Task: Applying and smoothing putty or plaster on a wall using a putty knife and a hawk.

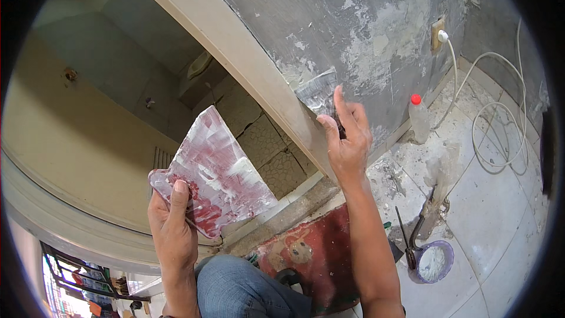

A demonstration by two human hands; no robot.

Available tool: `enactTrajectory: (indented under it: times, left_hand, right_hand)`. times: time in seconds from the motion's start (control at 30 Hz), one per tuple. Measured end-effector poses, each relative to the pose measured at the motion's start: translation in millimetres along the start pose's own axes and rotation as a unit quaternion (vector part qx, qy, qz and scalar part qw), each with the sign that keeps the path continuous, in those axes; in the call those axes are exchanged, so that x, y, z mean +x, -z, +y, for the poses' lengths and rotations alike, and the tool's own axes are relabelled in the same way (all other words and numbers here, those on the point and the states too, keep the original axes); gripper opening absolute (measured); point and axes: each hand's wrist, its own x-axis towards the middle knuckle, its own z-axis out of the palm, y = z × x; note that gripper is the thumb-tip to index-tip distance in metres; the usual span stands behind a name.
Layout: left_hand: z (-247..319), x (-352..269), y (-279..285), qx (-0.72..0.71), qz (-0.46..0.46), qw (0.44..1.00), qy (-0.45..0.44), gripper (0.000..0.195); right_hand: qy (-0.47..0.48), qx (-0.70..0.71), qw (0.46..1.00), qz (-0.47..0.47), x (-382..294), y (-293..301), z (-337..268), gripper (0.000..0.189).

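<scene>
My left hand [174, 225] grips a flat red board [220, 172] smeared with white filler, its thumb on the near corner. In my right hand [348, 137] is a putty knife [318, 90] with a wide blade coated in grey-white filler. The blade lies at the lower edge of the grey wall [379, 31], beside the cream door frame [247, 62]. White patches of filler mark the wall. The knife's handle is mostly hidden by my fingers.
A clear bottle with a red cap [418, 119], a purple tub of white paste [435, 263], a screwdriver-like tool [402, 229] and a white cable [490, 55] lie on the tiled floor at right. A plug sits in the wall socket [438, 35]. A red mat [304, 256] lies by my knee.
</scene>
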Motion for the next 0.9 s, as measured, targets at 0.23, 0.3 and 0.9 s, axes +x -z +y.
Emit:
enactTrajectory:
  times: [0.23, 0.3, 0.9]
  left_hand:
    - [2.0, -1.4, -6.3, 0.001, 0.023, 1.000, -0.009, 0.030]
    - [0.7, -0.7, -4.3, -0.001, 0.019, 1.000, -0.006, 0.030]
    - [4.8, -3.2, -6.4, -0.003, 0.014, 1.000, -0.006, 0.031]
  right_hand:
    - [-0.042, 0.007, 0.999, 0.000, -6.7, 4.0, 0.4, 0.059]
    - [-0.029, 0.001, 1.000, 0.002, 1.8, 1.0, -4.8, 0.059]
    - [-0.069, 0.012, 0.997, -0.021, -11.8, 19.4, 2.4, 0.056]
